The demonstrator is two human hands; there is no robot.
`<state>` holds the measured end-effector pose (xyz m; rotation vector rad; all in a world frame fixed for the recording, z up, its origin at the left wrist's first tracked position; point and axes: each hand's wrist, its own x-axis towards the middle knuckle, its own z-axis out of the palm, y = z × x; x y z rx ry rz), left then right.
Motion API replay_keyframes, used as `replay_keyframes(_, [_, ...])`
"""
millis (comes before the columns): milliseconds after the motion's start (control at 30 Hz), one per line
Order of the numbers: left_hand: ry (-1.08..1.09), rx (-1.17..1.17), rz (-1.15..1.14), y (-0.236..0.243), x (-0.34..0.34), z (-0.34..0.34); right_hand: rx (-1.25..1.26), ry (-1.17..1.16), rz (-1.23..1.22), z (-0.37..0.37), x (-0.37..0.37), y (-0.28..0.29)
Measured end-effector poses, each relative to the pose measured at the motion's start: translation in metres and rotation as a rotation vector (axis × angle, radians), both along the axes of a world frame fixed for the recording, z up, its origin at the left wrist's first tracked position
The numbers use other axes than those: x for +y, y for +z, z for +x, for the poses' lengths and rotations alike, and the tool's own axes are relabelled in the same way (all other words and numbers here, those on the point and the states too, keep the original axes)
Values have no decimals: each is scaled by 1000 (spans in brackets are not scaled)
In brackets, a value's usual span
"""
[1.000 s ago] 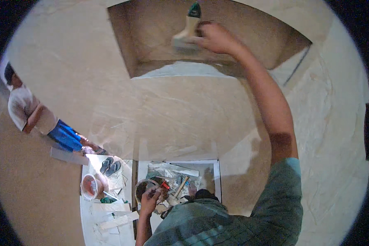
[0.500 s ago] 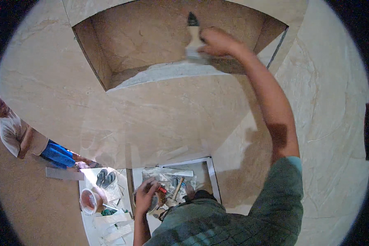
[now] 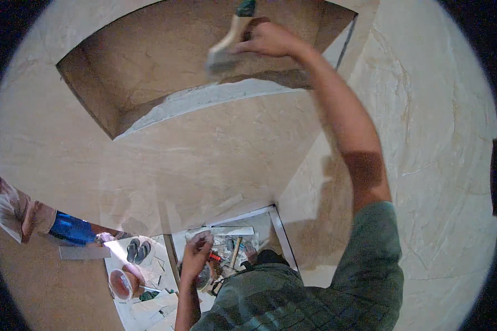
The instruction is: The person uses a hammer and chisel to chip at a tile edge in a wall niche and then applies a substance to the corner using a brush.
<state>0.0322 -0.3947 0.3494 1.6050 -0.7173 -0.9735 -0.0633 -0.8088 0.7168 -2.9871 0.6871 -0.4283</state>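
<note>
Head view: blurred brush point(image 3: 230, 39) in right fingers point(image 3: 243, 47), any lettering unreadable.

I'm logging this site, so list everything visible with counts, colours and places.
Wide flat brush: one, cream and green, top.
Rectangular tiled niche: one, brown, behind brush.
Marbled wall panels: several, beige, around niche.
Round plastic bucket: one, pinkish, lower left.
Flat flip-flops: two, dark, above bucket.
Flat scraps: uncountable, white, lower left.
Long flat strip: one, white, lower centre.
Slim wooden handle: one, tan, below strip.
Small object: one, red, left of handle.
Co-worker: one, pale shirt, blue shorts, left edge.
Right hand: one, bare, gripping brush.
Left hand: one, bare, lower centre.
</note>
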Motion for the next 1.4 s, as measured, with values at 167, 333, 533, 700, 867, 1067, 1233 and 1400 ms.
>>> replay_keyframes(167, [-196,48,-96,6,-22,-29,-97,280,-172,58,-28,-53])
replay_keyframes(333, [-59,-1,-1,-32,24,-32,108,95,-428,-28,-76,-15])
replay_keyframes(533, [19,102,99,-9,34,-33,-210,230,-40,23,-32,-52])
replay_keyframes(700, [170,51,10,-27,58,-17,181,-164,-451,-31,-39,-8])
replay_keyframes(867, [100,-15,130,-41,71,-19,-330,-129,301,11,15,-36])
replay_keyframes(1067, [64,13,64,-36,67,-30,-149,-472,-200,-53,-29,-30])
replay_keyframes(1233, [-44,39,111,-39,60,-26,-446,-204,84,32,32,-69])
replay_keyframes(1400, [63,61,89,-33,69,-17,-305,-372,-137,-57,-22,-63])
